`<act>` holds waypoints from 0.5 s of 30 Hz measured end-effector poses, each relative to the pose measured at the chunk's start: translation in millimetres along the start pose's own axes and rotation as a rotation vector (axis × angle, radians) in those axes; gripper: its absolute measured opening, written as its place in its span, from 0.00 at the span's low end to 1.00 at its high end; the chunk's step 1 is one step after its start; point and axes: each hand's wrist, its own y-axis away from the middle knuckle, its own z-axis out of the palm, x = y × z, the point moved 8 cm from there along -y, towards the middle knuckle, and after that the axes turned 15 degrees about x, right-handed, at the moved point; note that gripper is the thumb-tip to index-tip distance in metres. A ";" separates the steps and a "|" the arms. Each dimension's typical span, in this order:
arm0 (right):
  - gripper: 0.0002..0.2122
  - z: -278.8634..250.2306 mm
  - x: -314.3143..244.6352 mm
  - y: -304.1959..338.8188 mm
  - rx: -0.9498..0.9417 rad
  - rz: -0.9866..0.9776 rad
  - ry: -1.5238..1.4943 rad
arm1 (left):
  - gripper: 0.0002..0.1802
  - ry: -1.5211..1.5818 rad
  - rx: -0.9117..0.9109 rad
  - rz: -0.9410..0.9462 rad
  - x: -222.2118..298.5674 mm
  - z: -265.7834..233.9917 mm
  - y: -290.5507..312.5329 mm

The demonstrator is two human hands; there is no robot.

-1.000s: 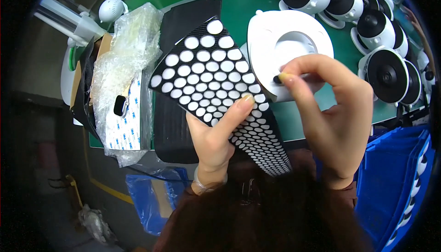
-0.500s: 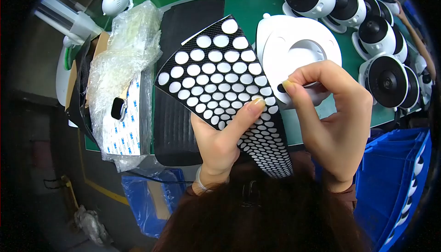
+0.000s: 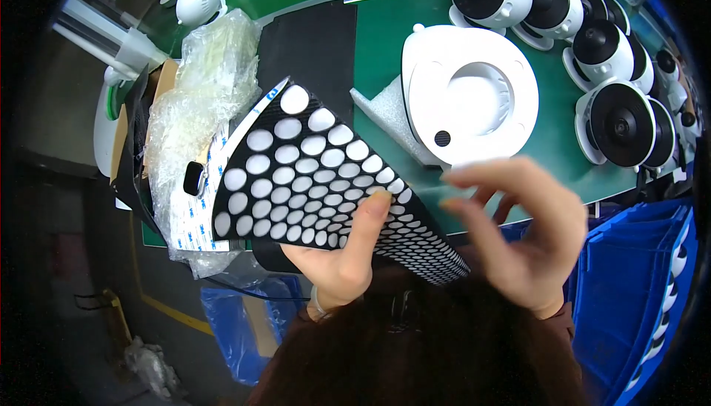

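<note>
My left hand (image 3: 348, 254) grips a black sheet (image 3: 326, 165) with rows of white circles, its thumb on top and its other fingers underneath. The sheet tilts over the table's near edge, its upper corner curling to show white backing. My right hand (image 3: 522, 232), slightly blurred, is open, thumb and forefinger apart with nothing visible between them. Just beyond it lies a white plastic part (image 3: 429, 72) with a large round opening. One small black round pad (image 3: 442, 138) sits on its near-left face. White foam (image 3: 392, 113) shows beneath its left side.
Several white-and-black camera-like units (image 3: 622, 124) stand at the right. Bubble wrap (image 3: 192, 98), a backing sheet with blue print and a dark square-faced device (image 3: 194, 178) lie left. A black mat (image 3: 307, 50) is behind. Blue crates (image 3: 629, 273) stand below the table.
My right hand has drawn back from the white part and opened, leaving a black pad on it. My left hand has moved the sheet left and nearer.
</note>
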 end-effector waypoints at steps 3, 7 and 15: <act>0.08 6.4 2.3 12.2 0.011 0.069 -0.081 | 0.50 -0.022 0.003 0.137 12.8 5.4 4.0; 0.07 3.3 7.7 15.8 0.042 0.037 -0.108 | 0.50 -0.062 -0.033 0.139 12.1 6.9 7.9; 0.07 1.7 23.1 22.9 0.097 0.268 -0.229 | 0.50 -0.137 -0.173 0.196 15.3 14.6 16.3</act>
